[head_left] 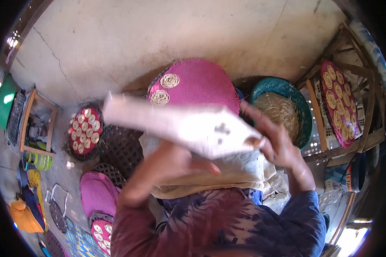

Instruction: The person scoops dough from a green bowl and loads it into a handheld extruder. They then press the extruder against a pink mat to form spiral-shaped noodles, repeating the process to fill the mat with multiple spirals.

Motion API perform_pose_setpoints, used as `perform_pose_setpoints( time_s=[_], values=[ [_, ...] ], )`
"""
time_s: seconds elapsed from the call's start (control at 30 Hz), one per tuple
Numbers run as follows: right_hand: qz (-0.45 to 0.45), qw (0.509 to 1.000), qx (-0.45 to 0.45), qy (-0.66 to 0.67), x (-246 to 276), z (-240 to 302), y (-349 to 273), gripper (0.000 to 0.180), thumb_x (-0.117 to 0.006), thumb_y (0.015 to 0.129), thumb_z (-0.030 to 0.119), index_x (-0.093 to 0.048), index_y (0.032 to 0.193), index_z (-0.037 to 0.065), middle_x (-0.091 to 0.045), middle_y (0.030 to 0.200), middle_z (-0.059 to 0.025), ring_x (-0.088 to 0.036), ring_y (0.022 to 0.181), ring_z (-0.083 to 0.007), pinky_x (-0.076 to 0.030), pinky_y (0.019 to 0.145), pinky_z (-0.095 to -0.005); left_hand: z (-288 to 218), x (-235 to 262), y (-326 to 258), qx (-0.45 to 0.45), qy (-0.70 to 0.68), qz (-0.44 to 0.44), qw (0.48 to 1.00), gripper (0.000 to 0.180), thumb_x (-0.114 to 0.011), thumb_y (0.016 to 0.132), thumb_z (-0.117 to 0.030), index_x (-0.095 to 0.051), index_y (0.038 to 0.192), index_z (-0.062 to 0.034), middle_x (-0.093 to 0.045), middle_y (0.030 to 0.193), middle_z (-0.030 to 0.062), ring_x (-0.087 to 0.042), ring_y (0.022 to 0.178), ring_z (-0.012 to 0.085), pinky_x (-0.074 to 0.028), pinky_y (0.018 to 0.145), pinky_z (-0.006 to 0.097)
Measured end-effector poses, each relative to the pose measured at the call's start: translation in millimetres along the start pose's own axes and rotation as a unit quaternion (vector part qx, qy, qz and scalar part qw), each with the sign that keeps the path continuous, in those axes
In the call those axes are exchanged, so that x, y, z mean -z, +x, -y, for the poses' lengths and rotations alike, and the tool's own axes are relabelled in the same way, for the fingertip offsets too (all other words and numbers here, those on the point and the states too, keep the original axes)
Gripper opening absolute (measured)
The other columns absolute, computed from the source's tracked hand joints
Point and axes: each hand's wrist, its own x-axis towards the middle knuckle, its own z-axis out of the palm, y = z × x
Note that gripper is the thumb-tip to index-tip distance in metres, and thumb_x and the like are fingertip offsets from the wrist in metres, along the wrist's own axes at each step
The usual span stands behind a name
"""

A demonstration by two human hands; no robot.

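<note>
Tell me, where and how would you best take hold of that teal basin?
Probably by the rim of the teal basin, at two opposite points, coming from above on the person's side. It is round and open-topped, the pale mixture lies below its rim, and the wall behind and wooden frame to the right leave less room there.

The pale object point(176, 124) was blurred; its exact form could not be determined. It obscured the near edge of the pink mat point(201, 81) and, apparently, most fingers of the left hand point(172, 156).
</note>
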Motion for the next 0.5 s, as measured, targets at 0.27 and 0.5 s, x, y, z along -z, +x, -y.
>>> perform_pose_setpoints(
  time_s=[0.27,0.5],
  values=[
    [0.109,0.992,0.025,0.05,-55,-88,-20,0.045,-0.041,0.101,0.031,-0.053,0.136,0.007,-0.054,0.056,-0.0168,-0.056,0.049,-0.0343,-0.046,0.056,-0.0435,-16,-92,-20,0.12,-0.094,0.148,0.977,0.039,-0.065,0.091,-0.029,-0.06,0.117,-0.001,-0.06,0.123,0.015,-0.058,0.113,0.0257,-0.046,0.095,0.038],
    [-0.075,0.897,0.433,0.046,-55,-9,31,0.058,-0.046,0.099,0.043,-0.042,0.144,0.006,-0.062,0.094,-0.0112,-0.063,0.071,-0.0284,-0.05,0.071,-0.04,-19,-81,3,0.118,-0.123,0.181,0.969,0.031,-0.067,0.089,-0.024,-0.063,0.111,-0.0031,-0.064,0.116,0.0139,-0.061,0.105,0.0243,-0.048,0.09,0.039]
  ],
)
